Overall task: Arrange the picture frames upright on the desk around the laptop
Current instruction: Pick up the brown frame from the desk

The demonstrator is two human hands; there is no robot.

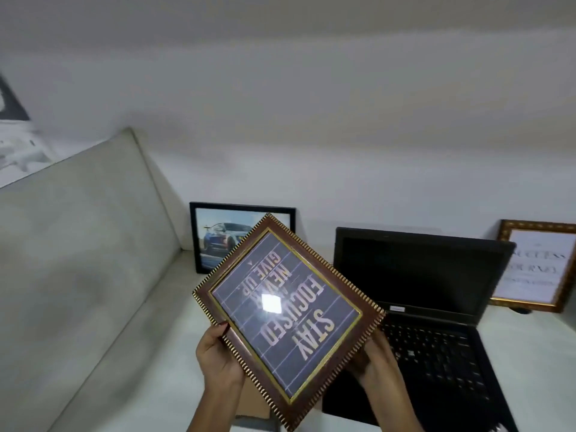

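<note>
I hold a brown frame with gold trim (288, 319) in the air over the desk, tilted, its "STAY FOCUSED NEVER GIVE UP" print turned upside down towards me. My left hand (218, 353) grips its lower left edge and my right hand (371, 360) grips its lower right edge. Behind it a black frame with a car picture (218, 235) stands upright against the wall, left of the open black laptop (420, 294). A gold frame with white text print (536, 266) stands upright at the laptop's right.
The white desk (174, 353) runs along the white wall. A pale padded panel (81, 244) rises at the desk's left side. A brown cardboard piece (252, 403) lies on the desk under the held frame.
</note>
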